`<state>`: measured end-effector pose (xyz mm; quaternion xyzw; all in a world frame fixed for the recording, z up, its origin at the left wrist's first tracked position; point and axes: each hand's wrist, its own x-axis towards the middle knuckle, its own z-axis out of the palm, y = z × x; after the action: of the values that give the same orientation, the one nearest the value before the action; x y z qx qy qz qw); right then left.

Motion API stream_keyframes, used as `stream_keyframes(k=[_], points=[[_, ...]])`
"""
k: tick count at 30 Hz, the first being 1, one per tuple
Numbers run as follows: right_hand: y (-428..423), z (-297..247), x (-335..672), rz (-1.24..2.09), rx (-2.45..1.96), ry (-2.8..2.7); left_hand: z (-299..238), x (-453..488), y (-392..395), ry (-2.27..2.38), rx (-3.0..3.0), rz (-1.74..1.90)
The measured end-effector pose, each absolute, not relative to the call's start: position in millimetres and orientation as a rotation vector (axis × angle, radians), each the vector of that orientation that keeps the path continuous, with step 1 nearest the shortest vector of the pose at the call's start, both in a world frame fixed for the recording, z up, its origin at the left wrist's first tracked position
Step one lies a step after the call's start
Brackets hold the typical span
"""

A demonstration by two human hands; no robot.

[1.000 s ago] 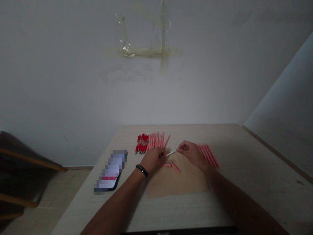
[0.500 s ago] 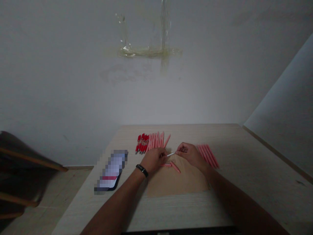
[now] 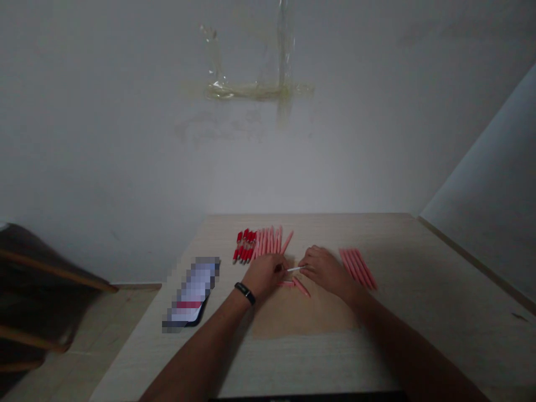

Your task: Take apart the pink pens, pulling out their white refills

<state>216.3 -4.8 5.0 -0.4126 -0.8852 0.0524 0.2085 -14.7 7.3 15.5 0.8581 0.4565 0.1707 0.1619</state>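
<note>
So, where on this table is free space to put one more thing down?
Bare wood lies right of the pink tubes, toward the table edge, and near the front edge below the brown paper. It is crowded around both hands, left hand and right hand, and by the phone.

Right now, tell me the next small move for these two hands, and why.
Probably slide the thin white refill on into the part in the left hand. The right hand pinches its other end and the two hands nearly meet above the brown paper, with two loose pink pieces beneath them.
</note>
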Motion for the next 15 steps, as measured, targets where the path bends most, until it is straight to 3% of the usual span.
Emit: stream_keyframes(k=[11,15], points=[[-5.8,5.4,215.4,0.114,-1.218,-2.536,20.4,-16.0,7.4,1.238,2.436,0.468],[1.7,2.8,230.9,0.140,-1.257,-2.501,23.5,-21.5,8.4,1.236,2.445,0.298]])
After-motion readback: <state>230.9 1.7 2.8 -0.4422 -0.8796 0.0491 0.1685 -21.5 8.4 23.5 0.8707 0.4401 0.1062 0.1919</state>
